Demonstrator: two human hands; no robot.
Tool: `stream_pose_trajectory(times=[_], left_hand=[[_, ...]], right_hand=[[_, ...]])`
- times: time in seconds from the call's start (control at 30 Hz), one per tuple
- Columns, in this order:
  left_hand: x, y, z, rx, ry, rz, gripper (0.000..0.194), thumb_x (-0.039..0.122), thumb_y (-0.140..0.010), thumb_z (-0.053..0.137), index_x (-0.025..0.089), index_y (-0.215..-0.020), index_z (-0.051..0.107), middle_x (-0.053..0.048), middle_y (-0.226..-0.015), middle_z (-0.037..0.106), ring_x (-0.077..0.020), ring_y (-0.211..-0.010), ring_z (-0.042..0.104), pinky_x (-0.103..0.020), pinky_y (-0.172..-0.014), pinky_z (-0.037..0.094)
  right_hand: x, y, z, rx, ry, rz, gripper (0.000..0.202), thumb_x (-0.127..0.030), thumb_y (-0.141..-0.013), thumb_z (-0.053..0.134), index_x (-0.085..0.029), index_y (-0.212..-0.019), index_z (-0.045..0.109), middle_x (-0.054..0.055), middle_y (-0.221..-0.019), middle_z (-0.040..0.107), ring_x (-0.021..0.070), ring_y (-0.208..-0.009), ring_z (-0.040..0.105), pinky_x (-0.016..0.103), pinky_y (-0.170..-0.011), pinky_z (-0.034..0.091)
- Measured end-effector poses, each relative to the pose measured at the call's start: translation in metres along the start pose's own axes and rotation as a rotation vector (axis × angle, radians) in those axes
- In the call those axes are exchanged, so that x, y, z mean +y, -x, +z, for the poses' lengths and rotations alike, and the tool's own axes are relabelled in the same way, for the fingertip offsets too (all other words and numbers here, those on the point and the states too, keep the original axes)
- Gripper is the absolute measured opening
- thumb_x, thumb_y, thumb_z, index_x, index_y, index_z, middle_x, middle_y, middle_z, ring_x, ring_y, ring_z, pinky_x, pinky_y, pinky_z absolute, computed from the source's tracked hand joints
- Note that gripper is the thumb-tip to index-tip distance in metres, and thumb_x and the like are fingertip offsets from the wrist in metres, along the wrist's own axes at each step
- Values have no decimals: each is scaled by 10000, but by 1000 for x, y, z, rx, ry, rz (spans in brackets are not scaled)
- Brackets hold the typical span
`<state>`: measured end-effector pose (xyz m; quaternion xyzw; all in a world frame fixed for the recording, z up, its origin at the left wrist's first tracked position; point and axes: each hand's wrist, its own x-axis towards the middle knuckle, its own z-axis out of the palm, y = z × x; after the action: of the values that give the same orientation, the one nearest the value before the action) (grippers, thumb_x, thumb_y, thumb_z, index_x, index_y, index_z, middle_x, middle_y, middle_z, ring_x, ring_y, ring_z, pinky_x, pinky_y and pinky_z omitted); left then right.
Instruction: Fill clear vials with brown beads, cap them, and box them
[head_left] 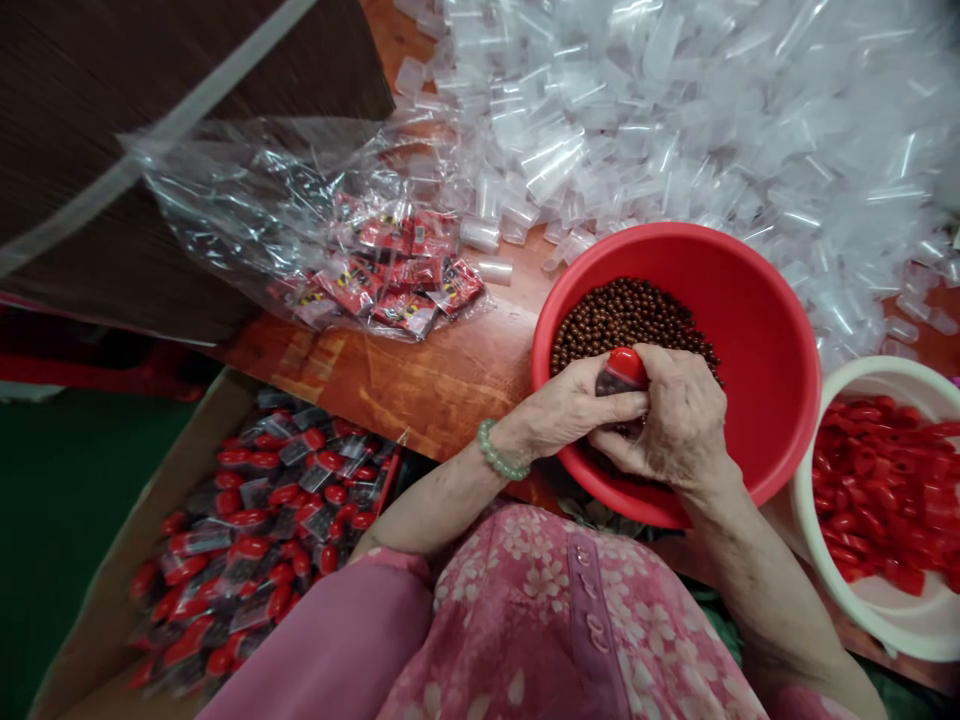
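Note:
Both my hands meet over the near-left part of a red plastic basin (pixel 780 330), where a heap of small round brown balls (pixel 634 315) lies. Wrapped round a small clear container with a red cap (pixel 624 366) is my left hand (pixel 581 408), a green bead bracelet at its wrist. The container shows dark contents under its cap. My right hand (pixel 679 415) closes on the same container from the other side, its fingers curled low by the cap. The container's lower end is hidden by my fingers.
Clear plastic tubes (pixel 637 130) pile up at the back. Left of the basin, a clear bag (pixel 247 200) holds red printed packets (pixel 405 285). A white bucket (pixel 806 480) of red caps (pixel 877 480) stands right. Below left, a cardboard box (pixel 112 590) holds many red-capped containers (pixel 247 550).

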<state>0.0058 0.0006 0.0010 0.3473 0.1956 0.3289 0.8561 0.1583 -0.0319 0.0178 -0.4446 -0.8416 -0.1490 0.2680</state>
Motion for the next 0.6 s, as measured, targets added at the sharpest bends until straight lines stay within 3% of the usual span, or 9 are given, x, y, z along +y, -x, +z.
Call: stream_pose_trajectory(times=[0.2, 0.27, 0.4, 0.47, 0.6], left_hand=[[3, 2, -1, 8, 22, 15, 416, 403, -651, 950, 131, -828, 690, 16, -787, 643, -94, -745, 539, -229, -750, 473], [4, 1, -2, 13, 74, -14, 453, 483, -662, 935, 132, -793, 680, 7, -747, 644, -97, -706, 557, -227, -709, 484], [2, -3, -3, 7, 149, -83, 666, 794, -855, 595, 155, -672, 640, -45, -640, 622, -148, -625, 598, -286, -623, 527], [2, -5, -2, 37, 120, -102, 727, 828, -907, 453, 168, -653, 625, -47, -600, 594, -153, -581, 589, -298, -580, 530], [5, -6, 0, 120, 101, -130, 724, 815, -947, 380, 179, -787, 688, -34, -586, 573, -166, -612, 625, -280, -552, 518]], right_hand=[[-2, -2, 1, 15, 4, 7, 563, -458, -861, 621, -107, -1285, 503, 142, -933, 680, 284, -813, 629, 404, -704, 520], [-1, -2, 1, -12, -48, 47, 568, -452, -870, 630, -130, -1316, 491, 135, -970, 684, 287, -847, 647, 411, -719, 539], [-1, -1, 0, -105, -201, 127, 660, -485, -891, 666, -153, -1418, 447, 183, -1182, 679, 326, -1068, 671, 473, -866, 589], [-1, -1, 0, -143, -222, 134, 740, -531, -898, 669, -143, -1473, 411, 222, -1293, 641, 360, -1191, 638, 522, -947, 585], [-4, -3, 1, -150, -239, 142, 812, -545, -908, 664, -152, -1546, 350, 236, -1389, 586, 383, -1280, 591, 564, -1004, 570]])
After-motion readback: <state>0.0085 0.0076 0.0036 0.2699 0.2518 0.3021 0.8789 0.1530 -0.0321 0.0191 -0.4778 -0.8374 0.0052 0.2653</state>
